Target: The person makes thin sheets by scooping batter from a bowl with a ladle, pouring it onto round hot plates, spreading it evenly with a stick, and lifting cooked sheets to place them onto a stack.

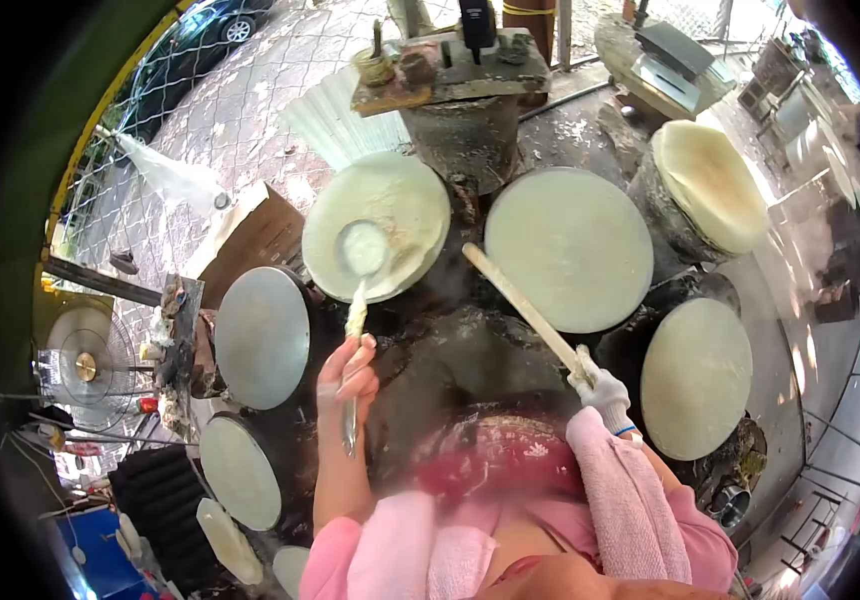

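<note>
Ladle [363, 250] is gripped by the left hand [348, 372], with the fingers closed around its handle, just below the wrapped part. The right hand [602, 390], in a pale glove, is closed on the near end of a flat wooden stick [525, 310]. The ladle's bowl is above or on a round pale sheet [410, 195]; I cannot tell if they touch. The ladle seems light and stiff, and the wrapped part should give a less slippery hold. The sheet looks thin, soft and easy to tear, so it is better to lift it by the rim, with support beneath. To the right is a pale round griddle [569, 250]; to the left, a grey one [263, 338]. Farther out stands a fan [85, 366]. Small marks on the black object [477, 22] are not readable, and I can read no brand.
</note>
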Motion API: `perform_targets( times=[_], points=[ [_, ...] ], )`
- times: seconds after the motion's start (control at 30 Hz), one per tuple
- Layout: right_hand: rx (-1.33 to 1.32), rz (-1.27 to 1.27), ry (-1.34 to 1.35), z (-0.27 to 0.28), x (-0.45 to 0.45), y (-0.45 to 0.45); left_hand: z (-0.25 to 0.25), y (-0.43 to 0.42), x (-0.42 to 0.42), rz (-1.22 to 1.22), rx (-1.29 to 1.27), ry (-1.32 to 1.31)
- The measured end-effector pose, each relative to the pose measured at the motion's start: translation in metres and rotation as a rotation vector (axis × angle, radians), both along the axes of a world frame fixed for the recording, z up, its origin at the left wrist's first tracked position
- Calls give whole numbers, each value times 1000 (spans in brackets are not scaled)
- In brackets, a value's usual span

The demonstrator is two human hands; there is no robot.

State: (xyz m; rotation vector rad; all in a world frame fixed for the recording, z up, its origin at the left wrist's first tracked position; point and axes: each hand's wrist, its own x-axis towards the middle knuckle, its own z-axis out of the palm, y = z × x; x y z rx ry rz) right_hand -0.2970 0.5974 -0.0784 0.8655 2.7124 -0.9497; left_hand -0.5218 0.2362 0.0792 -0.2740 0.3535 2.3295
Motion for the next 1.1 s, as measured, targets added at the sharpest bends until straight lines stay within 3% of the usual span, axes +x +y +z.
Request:
perform_targets(
  times=[0.17,0.4,0.57,0.63,0.67,0.7,0.77,0.83,0.9,1.0,1.1],
  points=[
    [226,58,-106,25,-60,-57,-1,-116,-28,171,-300,41],
    [165,-77,-115,39,-159,-116,-11,-223,-61,315,-535,93],
    [181,-53,-114,42,-257,-108,-15,-241,-64,415,-418,47],
    [39,37,140,34,-300,-84,-14,-241,-59,463,-367,4],
    [-228,24,297,4,-325,-63,-14,-239,-55,486,-314,9],
    [-537,-43,193,26,-355,-59,-12,-236,-49,493,-305,13],
    [-643,65,-65,50,-421,-44,-5,-226,-37,515,-289,28],
    [-582,255,255,-33,-485,-21,2,-210,-24,578,-278,-21],
    [-370,361,248,-28,-534,-29,7,-198,-9,651,-263,-59],
    [-323,462,244,-16,-574,-40,7,-186,12,711,-190,-78],
    [-145,512,176,50,-570,-80,12,-178,29,734,-210,-110]
  ],
)
